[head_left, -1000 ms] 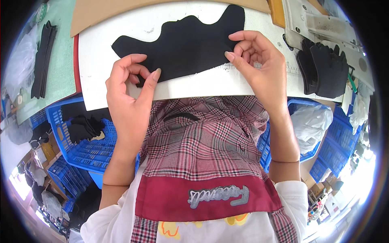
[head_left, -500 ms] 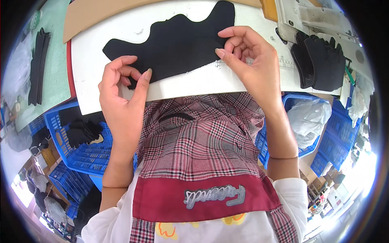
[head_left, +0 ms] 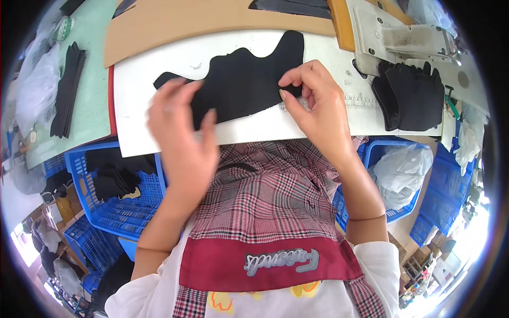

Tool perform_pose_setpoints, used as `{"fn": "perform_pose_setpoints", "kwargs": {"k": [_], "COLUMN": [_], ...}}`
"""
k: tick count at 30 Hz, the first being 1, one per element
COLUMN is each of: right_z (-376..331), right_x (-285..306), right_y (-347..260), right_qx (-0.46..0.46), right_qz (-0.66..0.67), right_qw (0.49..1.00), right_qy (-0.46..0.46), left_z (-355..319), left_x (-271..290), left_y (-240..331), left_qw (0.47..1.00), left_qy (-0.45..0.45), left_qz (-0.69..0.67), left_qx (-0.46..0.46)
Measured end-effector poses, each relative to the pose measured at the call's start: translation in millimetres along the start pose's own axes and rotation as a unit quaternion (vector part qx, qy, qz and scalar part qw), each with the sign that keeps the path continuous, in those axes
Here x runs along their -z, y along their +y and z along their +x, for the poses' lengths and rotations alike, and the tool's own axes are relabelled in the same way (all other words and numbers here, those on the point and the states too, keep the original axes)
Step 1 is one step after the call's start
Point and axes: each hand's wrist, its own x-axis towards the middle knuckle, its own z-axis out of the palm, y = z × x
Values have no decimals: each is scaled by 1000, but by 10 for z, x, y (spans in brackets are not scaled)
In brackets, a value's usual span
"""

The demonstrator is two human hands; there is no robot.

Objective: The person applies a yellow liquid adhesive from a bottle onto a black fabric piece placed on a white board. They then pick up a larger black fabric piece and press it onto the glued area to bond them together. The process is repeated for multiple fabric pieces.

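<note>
A flat black fabric piece (head_left: 241,85) with a wavy far edge and a straighter near edge lies on the white work board (head_left: 140,122). My right hand (head_left: 321,108) is at its right end, thumb and forefinger pinched together on the cloth. Over the left end is my left hand (head_left: 185,138), smeared by motion. Its thumb stands apart from its fingers, and I see nothing held between them. That hand covers part of the cloth's left end, so contact there cannot be made out.
Stacked black glove-shaped pieces (head_left: 416,98) lie at the right, below a pale machine (head_left: 419,42). Brown cardboard (head_left: 212,21) borders the board's far side. Blue baskets (head_left: 122,212) flank my lap; the right one holds a clear plastic bag (head_left: 403,175). Folded black strips (head_left: 69,90) rest on the green left table.
The whole view has shifted. My left hand has moved right across the cloth's left end and is blurred. My right thumb and forefinger have drawn closer together at the right end.
</note>
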Motion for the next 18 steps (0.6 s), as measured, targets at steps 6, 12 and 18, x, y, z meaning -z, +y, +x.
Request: {"fn": "perform_pose_setpoints", "kwargs": {"k": [6, 12, 18], "right_z": [15, -108, -411], "right_x": [-55, -204, -752], "right_y": [4, -43, -482], "right_qx": [-13, 139, 167], "right_qz": [-8, -205, -205], "right_qw": [1000, 966, 957], "right_qy": [16, 74, -121], "left_z": [-85, -329, -384], "left_x": [-263, 109, -1], "left_y": [279, -214, -277], "left_qw": [972, 974, 972], "left_qy": [-190, -192, -154], "left_qz": [-48, 81, 137], "left_qx": [-126, -91, -116]}}
